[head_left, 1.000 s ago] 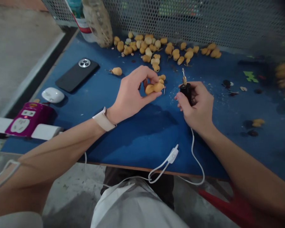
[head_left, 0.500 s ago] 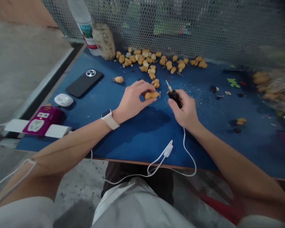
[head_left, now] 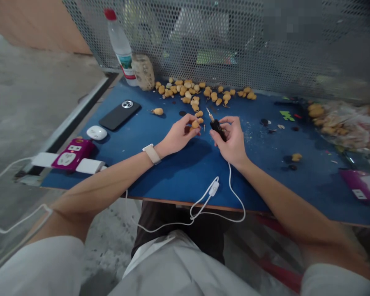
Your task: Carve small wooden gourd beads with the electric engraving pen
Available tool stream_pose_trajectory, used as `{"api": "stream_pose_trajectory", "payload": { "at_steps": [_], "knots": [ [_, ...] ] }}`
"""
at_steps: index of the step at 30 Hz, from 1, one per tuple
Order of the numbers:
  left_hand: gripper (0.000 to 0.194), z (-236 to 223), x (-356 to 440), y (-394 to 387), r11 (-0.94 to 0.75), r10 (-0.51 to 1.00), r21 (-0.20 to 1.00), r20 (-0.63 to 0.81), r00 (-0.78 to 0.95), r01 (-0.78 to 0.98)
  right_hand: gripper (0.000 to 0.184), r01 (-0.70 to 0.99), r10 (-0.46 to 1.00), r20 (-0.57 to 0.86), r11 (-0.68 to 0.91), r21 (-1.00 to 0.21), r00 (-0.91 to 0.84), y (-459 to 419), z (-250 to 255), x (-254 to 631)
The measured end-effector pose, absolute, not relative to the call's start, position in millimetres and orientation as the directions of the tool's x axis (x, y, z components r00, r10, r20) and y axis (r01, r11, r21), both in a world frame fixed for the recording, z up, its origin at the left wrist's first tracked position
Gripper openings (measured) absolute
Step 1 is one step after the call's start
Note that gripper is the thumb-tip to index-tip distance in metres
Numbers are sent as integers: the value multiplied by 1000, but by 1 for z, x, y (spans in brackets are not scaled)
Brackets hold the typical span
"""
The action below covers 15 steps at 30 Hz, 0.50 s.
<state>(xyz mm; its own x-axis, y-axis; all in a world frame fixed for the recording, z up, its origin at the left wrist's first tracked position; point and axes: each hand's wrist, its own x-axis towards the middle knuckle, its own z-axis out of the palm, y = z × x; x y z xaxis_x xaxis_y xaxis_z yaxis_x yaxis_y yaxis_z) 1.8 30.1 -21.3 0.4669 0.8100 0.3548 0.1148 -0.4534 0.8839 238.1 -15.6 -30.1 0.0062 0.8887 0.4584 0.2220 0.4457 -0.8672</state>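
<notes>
Near the middle of the blue table, my left hand (head_left: 178, 135) pinches a small tan gourd (head_left: 195, 124) between thumb and fingers. My right hand (head_left: 233, 143) is wrapped round a black mini electric drill (head_left: 217, 130), whose thin metal bit (head_left: 208, 112) points up and away. Between bit and gourd there is a gap. A white cord (head_left: 231, 176) runs from the drill to an inline switch (head_left: 214, 188) at the table's front edge. Just beyond my left fingers begins a heap of small gourds (head_left: 191, 88).
A black phone (head_left: 117, 117), white earbud case (head_left: 96, 132) and purple power socket (head_left: 69, 156) lie to the left. Behind them stand a water bottle (head_left: 123, 53) and a jar (head_left: 144, 74). Perforated metal panel (head_left: 179, 49) closes the back. A plastic bag of gourds (head_left: 342, 123) sits right.
The gourd has turned in my left fingers, from lying sideways to showing one rounded end. My right fingers have shifted slightly on the drill. The whole view has tilted upward.
</notes>
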Motion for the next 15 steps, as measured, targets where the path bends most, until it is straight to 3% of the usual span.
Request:
{"api": "stream_pose_trajectory", "payload": {
  "at_steps": [6,9,12,15],
  "knots": [
    [19,-15,-2,29,-526,805,802,360,473,285,34,149,882,471,466,-872,4,-13,-26,237],
    [24,-11,-4,27,-552,812,724,353,464,414,34,27,904,424,426,-904,-44,-10,-24,241],
    [24,-9,-4,27,-565,815,664,357,457,489,43,-126,932,349,336,-933,-95,-6,-24,246],
    [24,-9,-4,27,-562,814,667,341,470,490,62,-144,933,352,340,-930,-75,-4,-28,247]
  ]
}}
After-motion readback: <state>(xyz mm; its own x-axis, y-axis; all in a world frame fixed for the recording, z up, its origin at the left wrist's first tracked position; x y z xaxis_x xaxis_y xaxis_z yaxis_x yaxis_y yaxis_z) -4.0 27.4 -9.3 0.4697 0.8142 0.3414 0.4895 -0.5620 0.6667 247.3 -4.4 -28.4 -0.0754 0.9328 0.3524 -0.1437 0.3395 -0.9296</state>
